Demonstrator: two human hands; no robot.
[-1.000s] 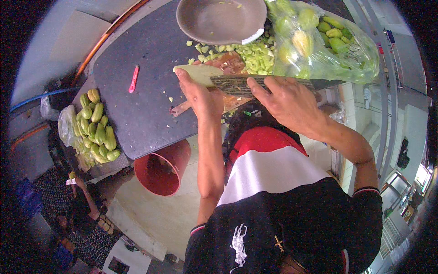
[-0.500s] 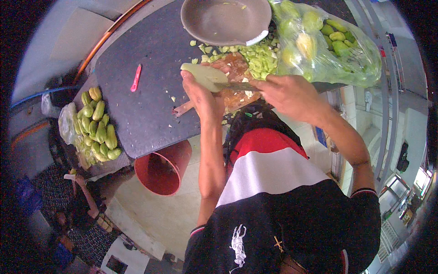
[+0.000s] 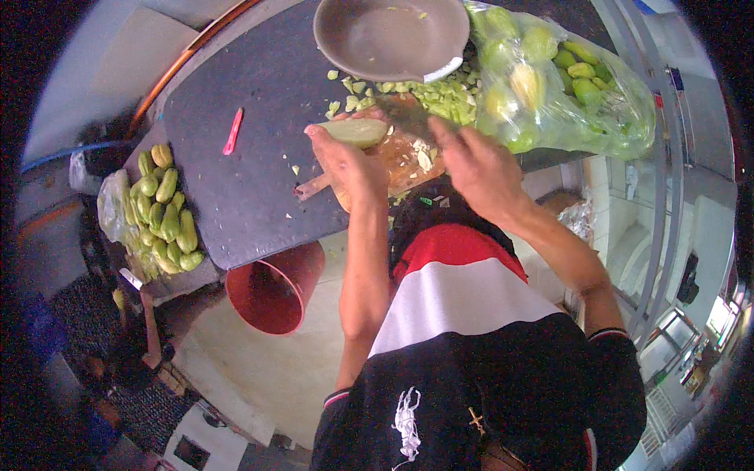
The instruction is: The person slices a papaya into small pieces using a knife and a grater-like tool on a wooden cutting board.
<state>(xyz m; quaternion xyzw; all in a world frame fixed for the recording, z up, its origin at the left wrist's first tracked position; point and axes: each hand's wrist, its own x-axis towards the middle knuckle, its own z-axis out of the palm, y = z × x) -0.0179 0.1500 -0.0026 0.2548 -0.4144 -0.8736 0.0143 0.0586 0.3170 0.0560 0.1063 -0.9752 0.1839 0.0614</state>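
Observation:
My left hand (image 3: 353, 166) is wrapped around a peeled, pale green fruit (image 3: 357, 133) with a smooth face, held above the left part of a wooden cutting board (image 3: 399, 163). Over the board's right side, my right hand (image 3: 483, 169) is closed on a knife (image 3: 410, 118), whose blade is dark and smeared by motion. The blade stands apart from the fruit, near the chopped pale green pieces (image 3: 444, 100) heaped at the board's far edge. Small whitish bits (image 3: 424, 155) lie on the board by my right fingers.
A grey-brown basin (image 3: 390, 38) stands beyond the pieces. Clear plastic bags (image 3: 542, 86) of green fruit lie at right. A pink cutter (image 3: 233, 131) rests on the dark table (image 3: 251, 180). Green fruits (image 3: 165, 208) are piled at left; a red bucket (image 3: 275, 289) stands below. Another person's arm (image 3: 149, 326) holds a knife.
The knife has come away from the fruit and swung toward the far pieces. My right hand has lowered slightly, and the fruit has tilted. At lower left the other person's hand has moved up.

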